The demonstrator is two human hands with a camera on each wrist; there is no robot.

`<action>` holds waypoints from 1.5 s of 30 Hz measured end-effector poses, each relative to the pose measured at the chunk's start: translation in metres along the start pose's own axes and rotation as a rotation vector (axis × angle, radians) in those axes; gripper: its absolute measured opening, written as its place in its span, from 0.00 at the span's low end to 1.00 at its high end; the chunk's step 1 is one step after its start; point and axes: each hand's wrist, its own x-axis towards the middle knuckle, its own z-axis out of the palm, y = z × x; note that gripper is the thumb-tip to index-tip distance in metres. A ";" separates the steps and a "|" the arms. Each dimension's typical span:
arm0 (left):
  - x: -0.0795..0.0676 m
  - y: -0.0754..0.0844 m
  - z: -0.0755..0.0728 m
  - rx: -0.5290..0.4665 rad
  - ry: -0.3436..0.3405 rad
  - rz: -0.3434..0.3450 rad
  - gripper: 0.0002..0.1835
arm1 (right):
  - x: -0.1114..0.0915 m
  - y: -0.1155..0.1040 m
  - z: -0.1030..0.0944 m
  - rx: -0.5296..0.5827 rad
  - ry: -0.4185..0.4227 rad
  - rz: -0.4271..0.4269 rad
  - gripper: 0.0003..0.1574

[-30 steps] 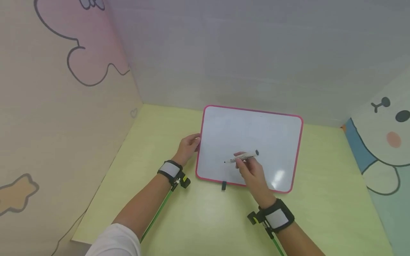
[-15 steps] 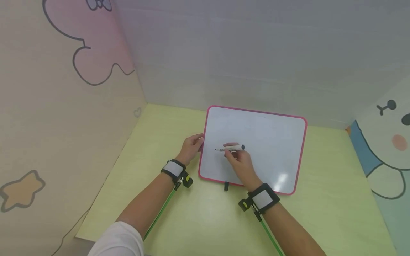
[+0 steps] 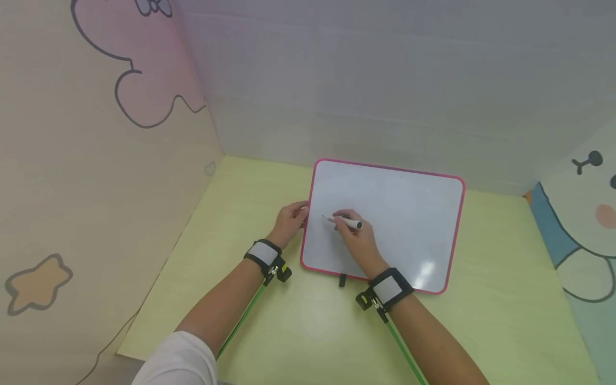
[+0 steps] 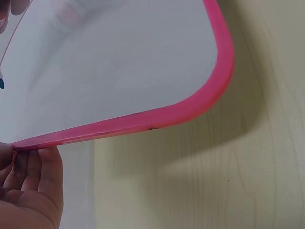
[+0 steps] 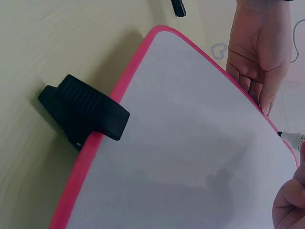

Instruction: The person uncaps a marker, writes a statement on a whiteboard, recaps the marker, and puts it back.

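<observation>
The marker (image 3: 350,222), just right of the head view's centre, is pinched by the right hand (image 3: 360,238) over the whiteboard (image 3: 409,214) — tip contact is hard to tell — whose left edge the left hand (image 3: 290,220) grips, a black clip (image 3: 343,280) at bottom.

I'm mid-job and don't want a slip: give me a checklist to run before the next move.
1. Marker gripped by the right hand: ok.
2. Marker uncapped: ok, dark tip exposed.
3. Left hand pinching the board edge: ok.
4. Clip on the board's near edge: ok.
5. Tip touching the board: cannot tell.
6. Right hand wholly in right wrist view: not ok, cut off.
</observation>
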 end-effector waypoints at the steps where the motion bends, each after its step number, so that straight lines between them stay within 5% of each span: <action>1: 0.000 0.000 0.000 -0.002 -0.001 0.004 0.19 | 0.001 0.001 0.000 0.002 0.001 -0.006 0.19; 14: 0.000 -0.001 0.000 -0.010 0.000 0.006 0.19 | 0.016 -0.003 -0.001 -0.169 0.077 -0.183 0.15; 45: -0.001 -0.002 0.004 0.011 0.005 0.046 0.20 | 0.028 0.000 -0.003 -0.209 0.076 -0.206 0.16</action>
